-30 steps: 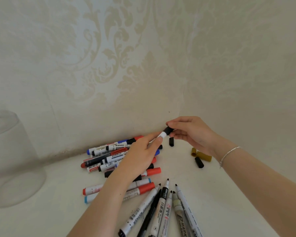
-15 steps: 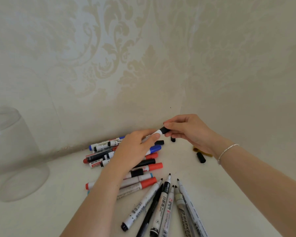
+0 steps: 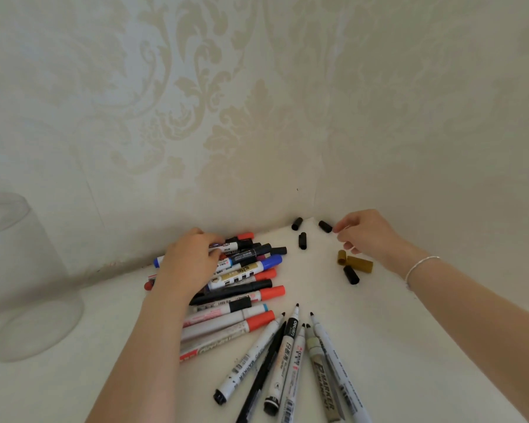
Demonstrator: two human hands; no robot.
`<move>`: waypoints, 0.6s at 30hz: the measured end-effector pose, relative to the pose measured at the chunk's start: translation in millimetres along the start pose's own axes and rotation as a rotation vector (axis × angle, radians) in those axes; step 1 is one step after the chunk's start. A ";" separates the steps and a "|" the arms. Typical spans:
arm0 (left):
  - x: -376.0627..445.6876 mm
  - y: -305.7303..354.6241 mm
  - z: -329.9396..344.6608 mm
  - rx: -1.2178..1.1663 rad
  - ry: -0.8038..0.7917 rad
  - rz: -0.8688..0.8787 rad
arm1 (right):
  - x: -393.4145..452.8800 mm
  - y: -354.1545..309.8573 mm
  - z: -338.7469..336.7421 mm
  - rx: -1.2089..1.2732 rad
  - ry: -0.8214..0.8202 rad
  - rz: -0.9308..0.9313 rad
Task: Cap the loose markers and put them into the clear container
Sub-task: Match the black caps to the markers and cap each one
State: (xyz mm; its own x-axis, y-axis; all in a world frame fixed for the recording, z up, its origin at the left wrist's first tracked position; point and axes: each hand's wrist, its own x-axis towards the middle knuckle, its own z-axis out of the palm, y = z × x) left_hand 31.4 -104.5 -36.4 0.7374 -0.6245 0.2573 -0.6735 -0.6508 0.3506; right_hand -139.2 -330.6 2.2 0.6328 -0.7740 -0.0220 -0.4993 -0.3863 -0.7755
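A pile of capped markers (image 3: 242,288) lies against the back wall. My left hand (image 3: 190,264) rests on that pile, thumb and fingers closed around a white marker with a black cap (image 3: 231,247) lying on top. Several uncapped markers (image 3: 290,346) fan out in front, tips pointing away from me. Loose black caps (image 3: 302,240) lie in the corner. My right hand (image 3: 367,236) is in the corner with its fingertips at one black cap (image 3: 325,226) on the table, not lifting it. The clear container (image 3: 28,285) stands at the far left.
Two gold caps (image 3: 356,263) and another black cap (image 3: 351,274) lie below my right hand. Patterned walls meet in a corner just behind the caps and bound the white table (image 3: 409,346) at back and right.
Both hands were joined over one marker, pressing its black cap on. Since then my left hand has brought the marker down onto the pile and my right hand has moved right to the loose caps.
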 end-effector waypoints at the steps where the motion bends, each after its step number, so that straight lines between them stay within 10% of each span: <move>1: -0.1 0.9 0.2 -0.004 -0.008 -0.005 | 0.2 3.1 -2.2 -0.024 -0.002 0.003; 18: -6.8 27.9 12.3 0.057 0.051 0.101 | 16.5 3.6 44.0 -0.299 -0.024 -0.142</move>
State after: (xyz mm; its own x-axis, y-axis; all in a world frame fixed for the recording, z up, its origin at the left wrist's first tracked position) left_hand 7.0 -123.7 -39.4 0.6661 -0.6667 0.3343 -0.7454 -0.6100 0.2689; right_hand -104.5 -322.8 -28.7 0.7206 -0.6911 0.0559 -0.5541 -0.6224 -0.5528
